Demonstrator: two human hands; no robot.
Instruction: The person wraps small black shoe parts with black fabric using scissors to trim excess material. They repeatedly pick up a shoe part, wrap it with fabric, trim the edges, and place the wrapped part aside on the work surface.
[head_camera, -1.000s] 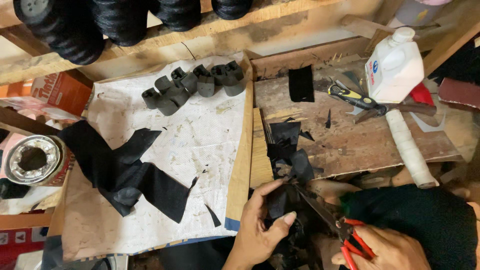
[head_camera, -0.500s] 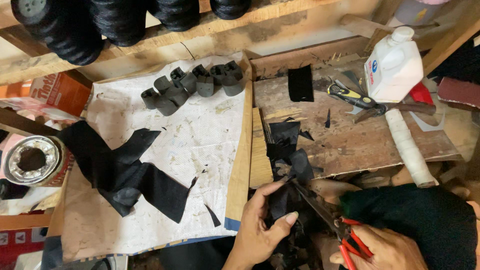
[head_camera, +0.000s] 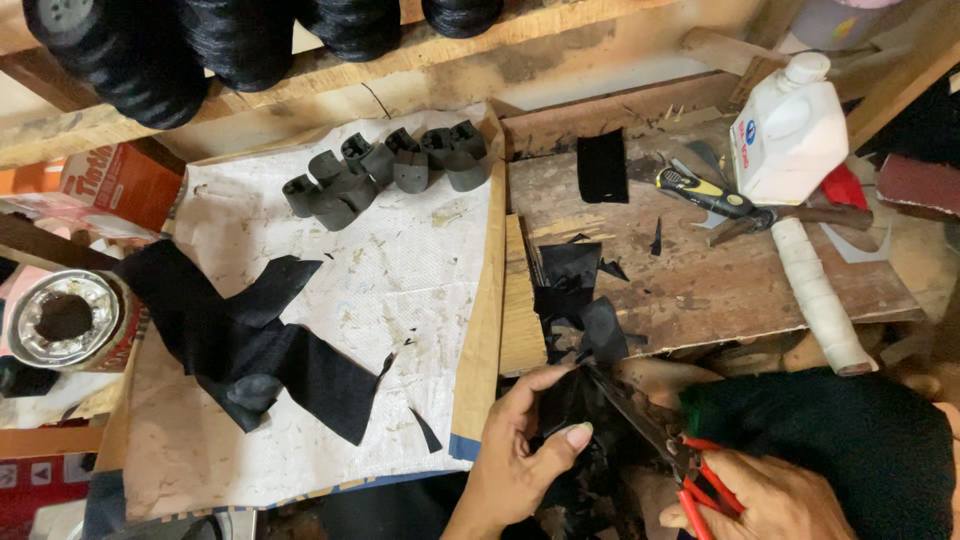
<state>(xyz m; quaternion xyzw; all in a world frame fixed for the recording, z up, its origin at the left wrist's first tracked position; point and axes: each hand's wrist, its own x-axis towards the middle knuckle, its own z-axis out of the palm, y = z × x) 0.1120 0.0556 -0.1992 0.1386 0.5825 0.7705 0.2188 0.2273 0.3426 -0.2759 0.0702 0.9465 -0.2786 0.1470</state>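
My left hand (head_camera: 520, 450) pinches a piece of black fabric (head_camera: 560, 405) near the bottom centre, just below the wooden bench edge. My right hand (head_camera: 770, 495) grips red-handled scissors (head_camera: 660, 440) whose dark blades point up-left into that fabric. More black fabric offcuts (head_camera: 580, 290) lie on the wooden block (head_camera: 700, 270) just above my hands. A dark green sleeve or cloth (head_camera: 830, 440) covers my right forearm.
Large black fabric strips (head_camera: 240, 340) lie on a white sheet (head_camera: 400, 280) at left, with several dark heel blocks (head_camera: 380, 170) above. A white bottle (head_camera: 790, 130), a yellow-handled knife (head_camera: 700, 192), a white-wrapped handle (head_camera: 815, 295) and a metal tin (head_camera: 62, 320) stand around.
Almost nothing has moved; my left fingers shifted slightly on the black fabric while the scissors stay at the same spot.
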